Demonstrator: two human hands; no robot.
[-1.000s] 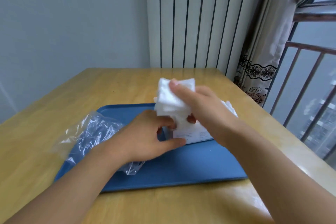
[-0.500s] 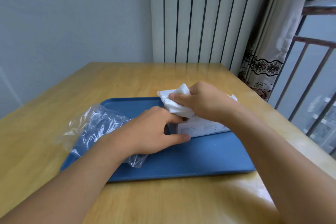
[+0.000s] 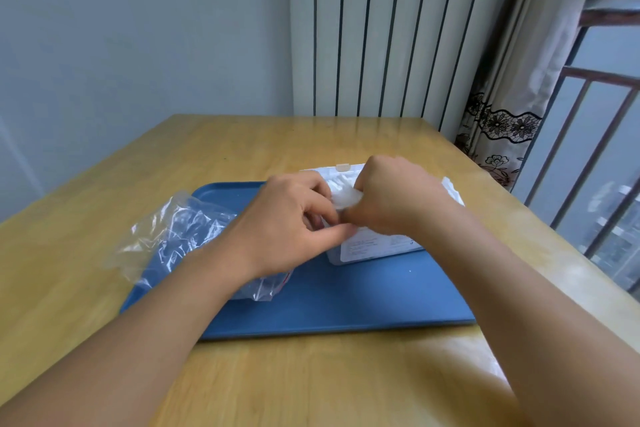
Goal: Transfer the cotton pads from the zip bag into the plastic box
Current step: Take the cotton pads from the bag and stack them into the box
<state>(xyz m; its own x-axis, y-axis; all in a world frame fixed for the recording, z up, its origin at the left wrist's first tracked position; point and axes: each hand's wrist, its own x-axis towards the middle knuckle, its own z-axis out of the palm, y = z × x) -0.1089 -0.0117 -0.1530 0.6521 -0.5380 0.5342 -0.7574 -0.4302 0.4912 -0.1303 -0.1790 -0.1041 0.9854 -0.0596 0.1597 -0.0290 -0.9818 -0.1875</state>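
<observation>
Both hands over the plastic box [image 3: 377,246] near the middle of the blue tray [image 3: 346,302], itself flat on the wooden desk [image 3: 242,149]

Right hand [image 3: 391,198] curled tight round a wad of white cotton pads [image 3: 346,198], knuckles up, directly above the open top of the box; wad touching or just inside the opening, hard to tell which with the fist in the way

Left hand [image 3: 294,215] just beside the right, fingers bent, fingertips at the near left corner of the box and against the edge of the wad, thumb stretched along the front rim; whether gripping the box or only steadying it, cannot tell

White label with small print across the front wall of the box, unreadable; hinged lid [image 3: 343,168] tipped back behind the hands, small clear tab at its far edge

More white pads [image 3: 453,191] peeking out behind the right wrist, at the far right of the box

Crumpled clear zip bag [image 3: 173,236] on the left part of the tray, spilling over its left edge onto the desk, partly hidden under the left forearm

Beyond the desk: grey wall, white ribbed radiator [image 3: 381,28], patterned curtain [image 3: 502,114], railing [image 3: 588,149] outside the window at right
</observation>
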